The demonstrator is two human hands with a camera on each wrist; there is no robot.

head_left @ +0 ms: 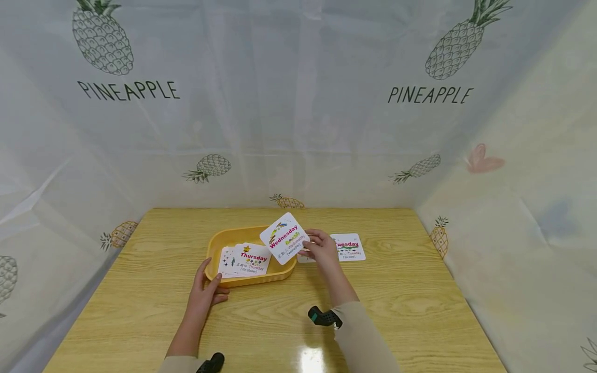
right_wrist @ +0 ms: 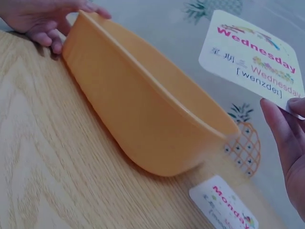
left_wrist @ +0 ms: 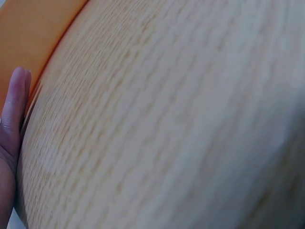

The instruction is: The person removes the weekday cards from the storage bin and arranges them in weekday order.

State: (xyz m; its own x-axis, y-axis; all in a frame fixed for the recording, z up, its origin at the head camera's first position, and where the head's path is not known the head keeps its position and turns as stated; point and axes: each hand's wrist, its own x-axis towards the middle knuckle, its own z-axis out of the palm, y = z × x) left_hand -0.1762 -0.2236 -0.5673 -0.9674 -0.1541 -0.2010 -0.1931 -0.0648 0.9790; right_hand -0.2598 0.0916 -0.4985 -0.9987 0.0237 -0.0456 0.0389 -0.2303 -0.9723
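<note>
A yellow plastic basket [head_left: 275,275] stands on the wooden table and holds a small pile of white cards, the Thursday card [head_left: 253,259] on top. My left hand [head_left: 203,292] grips the basket's front left corner at the rim. Between thumb and fingers, my right hand [head_left: 324,251] pinches the Wednesday card [head_left: 285,238], held tilted above the basket's right end. On the table right of the basket lies the Tuesday card [head_left: 351,247]. Beside it the Monday card [right_wrist: 224,202] shows in the right wrist view; in the head view my right hand mostly covers it.
The wooden table [head_left: 261,326] reaches back to a hanging cloth [head_left: 289,119] printed with pineapples. The same cloth hangs along the left and right sides. A black wrist strap [head_left: 325,316] sits at the right sleeve, another dark device [head_left: 212,362] at the left.
</note>
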